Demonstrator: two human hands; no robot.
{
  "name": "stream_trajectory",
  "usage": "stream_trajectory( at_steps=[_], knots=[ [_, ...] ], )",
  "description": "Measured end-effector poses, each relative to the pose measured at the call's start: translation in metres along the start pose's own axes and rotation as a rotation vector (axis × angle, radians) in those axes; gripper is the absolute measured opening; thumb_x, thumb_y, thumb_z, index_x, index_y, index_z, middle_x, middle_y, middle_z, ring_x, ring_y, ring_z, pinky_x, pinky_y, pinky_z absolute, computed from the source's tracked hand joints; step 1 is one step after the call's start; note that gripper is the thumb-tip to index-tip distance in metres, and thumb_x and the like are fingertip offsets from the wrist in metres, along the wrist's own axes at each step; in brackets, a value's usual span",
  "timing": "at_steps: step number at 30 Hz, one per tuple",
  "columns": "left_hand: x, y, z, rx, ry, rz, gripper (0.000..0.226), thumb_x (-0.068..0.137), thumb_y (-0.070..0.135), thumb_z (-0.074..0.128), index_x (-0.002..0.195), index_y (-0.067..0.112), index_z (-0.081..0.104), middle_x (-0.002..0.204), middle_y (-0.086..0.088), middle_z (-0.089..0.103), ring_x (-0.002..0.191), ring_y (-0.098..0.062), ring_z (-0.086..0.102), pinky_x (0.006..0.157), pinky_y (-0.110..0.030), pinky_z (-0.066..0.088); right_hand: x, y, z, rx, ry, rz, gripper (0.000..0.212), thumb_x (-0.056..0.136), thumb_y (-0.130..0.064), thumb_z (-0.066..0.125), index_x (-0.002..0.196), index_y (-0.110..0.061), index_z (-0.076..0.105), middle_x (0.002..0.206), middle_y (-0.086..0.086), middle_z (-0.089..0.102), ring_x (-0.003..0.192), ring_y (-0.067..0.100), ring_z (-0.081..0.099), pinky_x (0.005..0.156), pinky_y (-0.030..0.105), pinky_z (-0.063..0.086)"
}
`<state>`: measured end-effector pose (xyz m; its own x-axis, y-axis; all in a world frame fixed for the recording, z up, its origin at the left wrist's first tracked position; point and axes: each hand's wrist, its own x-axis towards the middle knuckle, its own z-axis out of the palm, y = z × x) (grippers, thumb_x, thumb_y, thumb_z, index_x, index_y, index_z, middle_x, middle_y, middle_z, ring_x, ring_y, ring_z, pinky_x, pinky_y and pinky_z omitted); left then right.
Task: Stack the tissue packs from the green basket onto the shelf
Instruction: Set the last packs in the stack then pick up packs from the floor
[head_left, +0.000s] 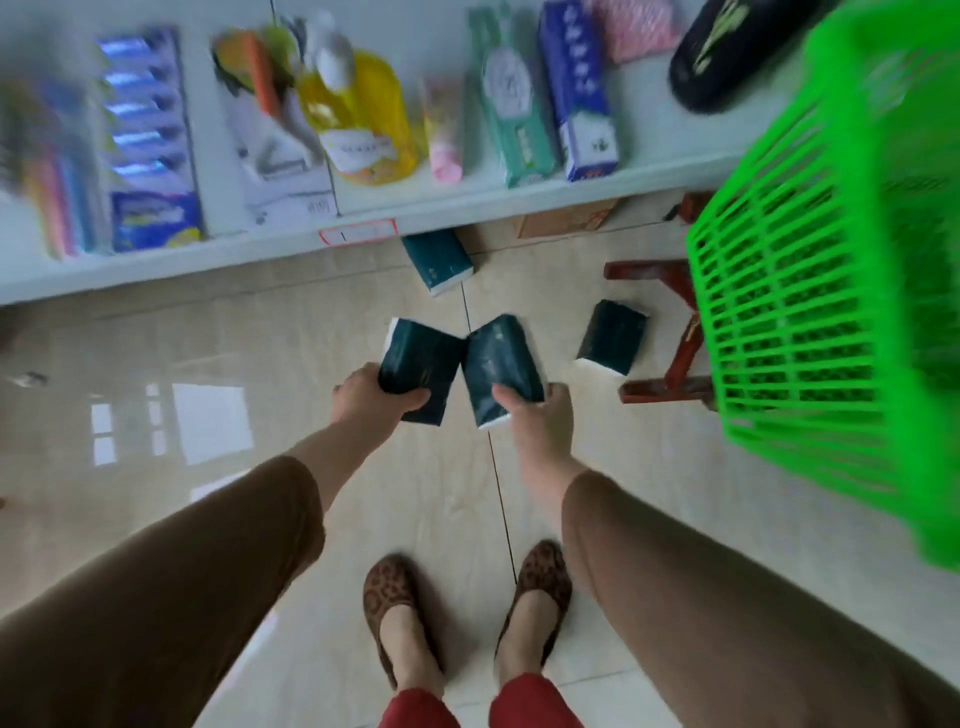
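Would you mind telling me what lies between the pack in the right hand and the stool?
In the head view, one loose tissue pack lies on the floor between the right hand's pack and the stool; otherwise bare tile.

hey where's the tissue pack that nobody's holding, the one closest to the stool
In the head view, that tissue pack lies on the floor right of centre, just left of the red wooden stool and beyond the right hand.
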<state>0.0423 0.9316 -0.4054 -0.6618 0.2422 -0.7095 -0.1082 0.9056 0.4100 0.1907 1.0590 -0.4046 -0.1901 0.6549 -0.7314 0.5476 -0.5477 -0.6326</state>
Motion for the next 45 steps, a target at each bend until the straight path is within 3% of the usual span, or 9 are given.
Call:
stream_trajectory(
  at_steps=[5,8,12,14,19,25,30,37,45],
  knots=[
    [-0.145,0.059,-0.103,-0.161,0.068,0.034,0.044,0.074,0.033,0.083,0.105,0.019,0.054,0.097,-0.001,0.065,0.093,-0.025,0.061,0.073,-0.038,0.051,-0.144,-0.099,-0.052,0.085,-0.014,-0.152,0.046,0.072,-0.029,0.08,0.107,-0.022,0.051,0.099,-0.002,0.065,0.087,0.01,0.067,0.06,0.012,0.051],
    [-0.224,0.107,-0.166,-0.256,0.094,0.076,0.052,0.071,0.032,0.086,0.106,0.016,0.051,0.099,-0.003,0.064,0.087,-0.021,0.061,0.063,-0.031,0.044,-0.212,-0.178,-0.096,0.096,-0.042,-0.274,0.043,0.073,-0.02,0.081,0.105,-0.018,0.053,0.099,0.004,0.071,0.087,0.019,0.07,0.073,0.031,0.055],
    [-0.309,0.177,-0.247,-0.302,0.139,0.204,0.047,0.072,0.037,0.084,0.104,0.019,0.054,0.098,0.0,0.065,0.084,-0.018,0.06,0.066,-0.032,0.045,-0.282,-0.286,-0.15,0.067,-0.061,-0.421,0.045,0.077,-0.012,0.081,0.111,-0.009,0.052,0.104,0.015,0.069,0.093,0.033,0.068,0.086,0.051,0.055],
    [-0.341,0.209,-0.283,-0.276,0.203,0.3,0.043,0.073,0.041,0.081,0.103,0.025,0.055,0.096,0.006,0.065,0.085,-0.014,0.062,0.064,-0.031,0.044,-0.308,-0.332,-0.168,0.067,-0.082,-0.505,0.046,0.078,-0.015,0.082,0.113,-0.01,0.052,0.103,0.01,0.069,0.09,0.027,0.069,0.084,0.048,0.056],
    [-0.394,0.257,-0.351,-0.17,0.326,0.52,0.039,0.067,0.047,0.075,0.096,0.031,0.055,0.091,0.01,0.061,0.08,-0.01,0.059,0.062,-0.03,0.042,-0.347,-0.423,-0.186,0.056,-0.145,-0.708,0.047,0.078,-0.017,0.082,0.116,-0.015,0.054,0.103,-0.004,0.068,0.085,0.0,0.068,0.07,0.016,0.053],
    [-0.371,0.306,-0.432,0.046,0.467,0.686,0.04,0.072,0.033,0.079,0.104,0.027,0.056,0.101,0.008,0.05,0.097,-0.017,0.049,0.078,-0.032,0.04,-0.336,-0.517,-0.162,0.057,-0.133,-0.845,0.046,0.076,-0.016,0.082,0.111,-0.023,0.053,0.103,-0.003,0.068,0.081,-0.005,0.067,0.062,0.006,0.047],
    [-0.331,0.371,-0.483,0.245,0.52,0.841,0.05,0.074,0.026,0.081,0.117,0.017,0.057,0.115,-0.002,0.049,0.106,-0.023,0.048,0.09,-0.035,0.043,-0.309,-0.583,-0.14,0.041,-0.097,-0.885,0.05,0.074,-0.022,0.083,0.113,-0.026,0.051,0.106,-0.005,0.065,0.084,-0.011,0.064,0.067,0.004,0.046],
    [-0.261,0.466,-0.515,0.508,0.648,1.007,0.046,0.079,0.02,0.078,0.118,0.019,0.055,0.113,-0.004,0.053,0.103,-0.027,0.054,0.082,-0.038,0.046,-0.252,-0.654,-0.134,-0.081,-0.055,-0.938,0.046,0.075,-0.017,0.081,0.109,-0.017,0.05,0.096,-0.009,0.06,0.073,-0.019,0.057,0.058,-0.001,0.041],
    [-0.186,0.512,-0.538,0.839,0.795,0.787,0.049,0.076,0.019,0.078,0.119,0.017,0.054,0.114,-0.004,0.057,0.106,-0.028,0.046,0.092,-0.041,0.043,-0.178,-0.721,-0.109,-0.294,-0.17,-0.981,0.045,0.076,-0.017,0.081,0.11,-0.023,0.054,0.118,0.008,0.056,0.103,0.018,0.058,0.079,0.02,0.049]
  ],
)
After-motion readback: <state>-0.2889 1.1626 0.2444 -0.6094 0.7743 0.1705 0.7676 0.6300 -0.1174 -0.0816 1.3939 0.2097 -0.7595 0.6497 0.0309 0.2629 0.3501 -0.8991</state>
